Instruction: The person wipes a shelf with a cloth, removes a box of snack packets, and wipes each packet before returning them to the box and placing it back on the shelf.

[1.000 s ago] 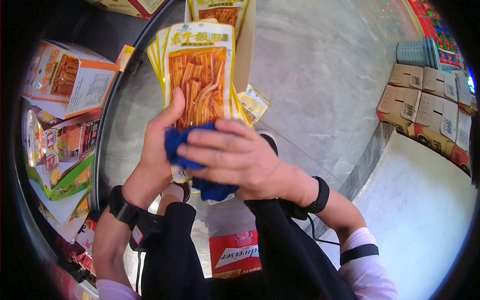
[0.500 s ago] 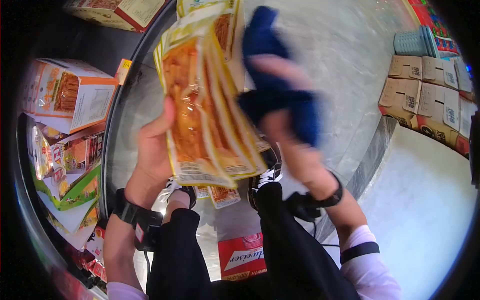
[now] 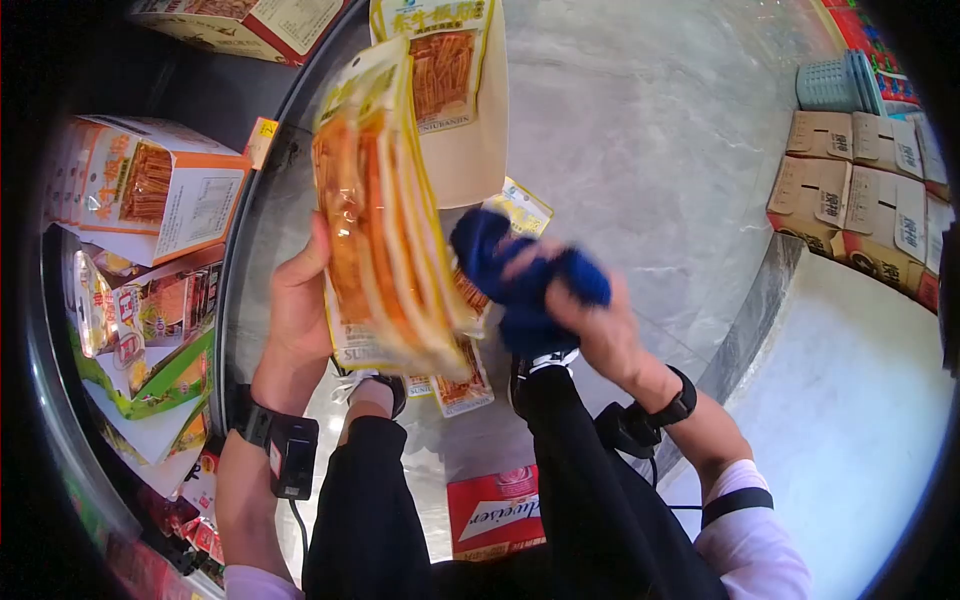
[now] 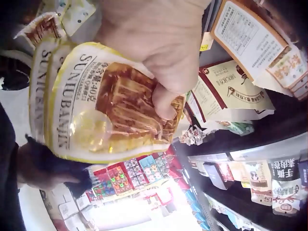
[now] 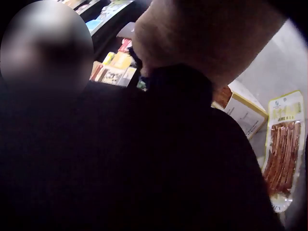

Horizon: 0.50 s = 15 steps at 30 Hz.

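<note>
My left hand [image 3: 300, 315] grips a fanned stack of snack packets [image 3: 375, 220], its thumb across the front one. They are clear with yellow-and-white borders and show reddish-brown strips. In the left wrist view, the lower ends of several packets [image 4: 72, 106] spread apart under the left hand [image 4: 154, 43]. To the right of the stack, my right hand [image 3: 610, 335] holds a bunched dark blue cloth [image 3: 545, 285]. The right wrist view shows the right hand [image 5: 202, 38] from behind, with the cloth mostly hidden.
Beyond the stack, an open cardboard box [image 3: 475, 165] contains a similar packet [image 3: 445, 75]. Loose packets [image 3: 465, 390] lie on the floor between the feet, near a red beer carton [image 3: 495, 515]. Shelves with snack boxes [image 3: 160, 190] line the left; brown cartons [image 3: 850, 195] stand right.
The right hand has pulled the blue cloth off the front packet and moved right, then slightly back towards the stack. The left hand has tilted the packets, which now fan out.
</note>
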### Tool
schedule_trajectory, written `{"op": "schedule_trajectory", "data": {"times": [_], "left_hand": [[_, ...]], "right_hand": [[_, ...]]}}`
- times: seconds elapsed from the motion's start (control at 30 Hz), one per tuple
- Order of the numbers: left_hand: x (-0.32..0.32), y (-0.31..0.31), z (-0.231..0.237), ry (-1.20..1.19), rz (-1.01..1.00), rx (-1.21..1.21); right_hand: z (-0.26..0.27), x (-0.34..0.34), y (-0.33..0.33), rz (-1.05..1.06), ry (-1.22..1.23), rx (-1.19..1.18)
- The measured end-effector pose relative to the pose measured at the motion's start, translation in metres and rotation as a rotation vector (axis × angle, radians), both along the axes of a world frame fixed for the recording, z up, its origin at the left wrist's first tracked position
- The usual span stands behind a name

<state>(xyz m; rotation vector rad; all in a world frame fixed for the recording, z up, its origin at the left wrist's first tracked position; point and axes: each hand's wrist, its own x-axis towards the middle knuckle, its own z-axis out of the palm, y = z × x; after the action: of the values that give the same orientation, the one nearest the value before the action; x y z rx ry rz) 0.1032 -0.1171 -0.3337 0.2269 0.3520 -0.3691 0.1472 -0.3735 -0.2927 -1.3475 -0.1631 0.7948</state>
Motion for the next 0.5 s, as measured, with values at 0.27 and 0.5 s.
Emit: {"op": "schedule_trajectory", "data": {"times": [0.27, 0.5], "left_hand": [[0.019, -0.020, 0.017, -0.104, -0.093, 0.541], [0.010, -0.023, 0.012, -0.138, -0.138, 0.369]], "right_hand": [[-0.007, 0.015, 0.053, -0.066, 0.054, 0.458], [-0.007, 0.037, 0.054, 0.018, 0.182, 0.522]]}}
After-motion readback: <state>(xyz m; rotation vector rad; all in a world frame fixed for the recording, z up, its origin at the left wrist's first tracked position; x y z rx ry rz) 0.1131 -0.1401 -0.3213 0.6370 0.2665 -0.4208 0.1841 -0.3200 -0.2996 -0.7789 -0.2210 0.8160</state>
